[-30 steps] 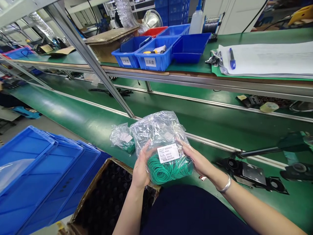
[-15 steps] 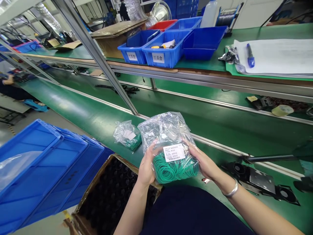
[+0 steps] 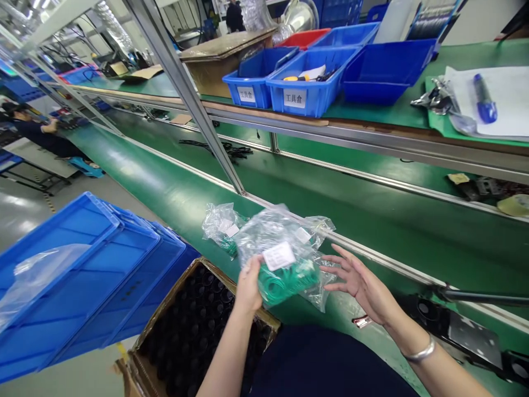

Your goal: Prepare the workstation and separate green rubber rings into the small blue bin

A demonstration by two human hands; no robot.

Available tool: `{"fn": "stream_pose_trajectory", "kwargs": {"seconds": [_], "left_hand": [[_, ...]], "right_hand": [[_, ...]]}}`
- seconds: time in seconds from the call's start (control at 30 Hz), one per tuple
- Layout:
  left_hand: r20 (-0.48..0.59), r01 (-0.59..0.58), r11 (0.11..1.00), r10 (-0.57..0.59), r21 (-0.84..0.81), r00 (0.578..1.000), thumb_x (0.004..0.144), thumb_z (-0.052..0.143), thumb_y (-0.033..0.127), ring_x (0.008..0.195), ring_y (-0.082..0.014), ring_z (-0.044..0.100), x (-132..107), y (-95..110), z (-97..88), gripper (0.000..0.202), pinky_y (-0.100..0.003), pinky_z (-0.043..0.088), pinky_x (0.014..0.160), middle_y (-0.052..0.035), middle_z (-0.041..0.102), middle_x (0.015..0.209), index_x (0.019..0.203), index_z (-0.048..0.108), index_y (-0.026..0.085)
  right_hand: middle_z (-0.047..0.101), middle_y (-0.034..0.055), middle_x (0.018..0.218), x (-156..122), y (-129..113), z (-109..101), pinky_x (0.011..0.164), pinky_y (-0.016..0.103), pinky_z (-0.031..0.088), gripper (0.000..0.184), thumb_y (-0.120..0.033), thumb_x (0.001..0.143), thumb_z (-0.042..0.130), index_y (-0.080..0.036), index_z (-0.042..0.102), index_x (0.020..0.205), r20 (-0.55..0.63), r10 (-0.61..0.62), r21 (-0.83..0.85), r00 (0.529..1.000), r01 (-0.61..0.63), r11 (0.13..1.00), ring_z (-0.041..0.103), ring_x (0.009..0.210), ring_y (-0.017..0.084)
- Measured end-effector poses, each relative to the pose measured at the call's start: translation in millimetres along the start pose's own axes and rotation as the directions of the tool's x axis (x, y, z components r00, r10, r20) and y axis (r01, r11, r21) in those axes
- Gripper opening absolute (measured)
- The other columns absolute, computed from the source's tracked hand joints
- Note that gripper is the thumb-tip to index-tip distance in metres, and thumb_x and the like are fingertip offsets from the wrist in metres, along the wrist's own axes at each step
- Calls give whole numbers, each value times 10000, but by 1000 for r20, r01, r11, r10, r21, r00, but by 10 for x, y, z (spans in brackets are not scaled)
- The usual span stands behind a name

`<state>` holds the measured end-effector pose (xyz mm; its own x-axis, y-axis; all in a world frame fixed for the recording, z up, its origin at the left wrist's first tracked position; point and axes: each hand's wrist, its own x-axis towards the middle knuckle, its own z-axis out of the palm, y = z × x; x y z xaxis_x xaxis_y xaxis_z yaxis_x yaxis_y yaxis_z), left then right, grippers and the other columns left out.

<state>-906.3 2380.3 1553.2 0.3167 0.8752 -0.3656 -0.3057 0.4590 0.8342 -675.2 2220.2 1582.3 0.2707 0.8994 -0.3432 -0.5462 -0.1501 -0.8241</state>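
My left hand (image 3: 249,286) grips the left edge of a clear plastic bag of green rings (image 3: 285,280), which carries a white printed label and is slightly blurred. To its right, my right hand (image 3: 363,284) is open, fingers spread, apart from the held bag and wearing a silver bangle at the wrist. Behind and right of the held bag shows another clear plastic bag (image 3: 320,229), partly hidden. A smaller bag with green content (image 3: 223,226) lies on the green bench to the left.
A cardboard box of black round parts (image 3: 194,314) stands below, beside stacked blue crates (image 3: 82,286). Blue bins (image 3: 306,99) line the upper shelf behind a slanting metal post (image 3: 185,94). At right lies a black device (image 3: 458,331). A co-worker (image 3: 37,129) sits far left.
My right hand has let go of the bag and moved right, fingers spreading. The left hand still holds it. Another bag now shows behind it. The view has shifted left.
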Motion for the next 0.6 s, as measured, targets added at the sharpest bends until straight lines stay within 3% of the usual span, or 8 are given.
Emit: {"fn": "stream_pose_trajectory", "kwargs": {"seconds": [0.07,0.17,0.23,0.3,0.4,0.5,0.57,0.6], "left_hand": [[-123,-129,991,133,41,983,730,774,551,878,-215,705,247,194,-308,465,-349,559,849,-67,751,952,976,715,161],[-224,-288,944,319,158,921,756,698,644,898,-207,691,664,437,-723,551,-356,550,875,-76,738,987,1024,694,163],[-289,-290,910,374,296,881,806,606,681,950,-206,682,951,471,-914,590,-364,539,913,-91,722,1036,1080,667,162],[-343,-214,883,371,418,863,843,555,665,1009,-222,673,1208,394,-1037,588,-384,530,938,-113,705,1066,1113,647,151],[-412,-103,846,356,523,839,849,609,559,1111,-283,636,1436,178,-1141,542,-467,498,983,-159,664,1118,1169,605,121],[-477,-62,781,439,621,761,867,613,451,1332,-350,467,1393,-34,-1144,608,-546,386,1094,-226,523,1329,1347,456,112],[-420,-85,694,524,715,741,884,592,415,1442,-358,315,1243,-173,-1053,656,-547,300,1161,-248,392,1452,1425,363,124],[-308,-127,612,554,781,773,888,588,406,1464,-354,273,1154,-252,-972,659,-539,272,1181,-245,356,1483,1439,350,133]], "right_hand": [[580,122,1396,24,-27,-57,853,491,587,532,-560,981,394,-321,437,1454,-39,-2,1,999,3,1000,599,1215,325],[628,138,1299,51,1,-147,827,471,585,507,-565,969,424,-271,519,1371,-79,36,-6,996,-37,999,642,1120,317],[651,141,1238,71,67,-178,808,454,583,488,-572,959,441,-246,574,1297,-104,89,-15,991,-91,996,657,1072,308],[664,142,1193,92,151,-181,802,435,579,465,-571,947,467,-226,612,1224,-138,147,-30,980,-152,988,663,1042,295],[675,144,1144,117,270,-172,802,415,573,426,-559,922,527,-201,645,1123,-189,214,-49,958,-227,973,669,1010,278],[679,139,1119,114,349,-207,795,406,573,420,-559,894,579,-193,656,1085,-236,234,-62,943,-255,965,675,991,272],[683,136,1113,102,397,-260,805,407,575,428,-571,879,599,-197,664,1076,-278,244,-71,929,-273,959,677,996,272],[685,135,1112,98,429,-290,810,408,577,431,-577,871,609,-199,667,1070,-301,254,-77,919,-289,954,678,998,272]]}}
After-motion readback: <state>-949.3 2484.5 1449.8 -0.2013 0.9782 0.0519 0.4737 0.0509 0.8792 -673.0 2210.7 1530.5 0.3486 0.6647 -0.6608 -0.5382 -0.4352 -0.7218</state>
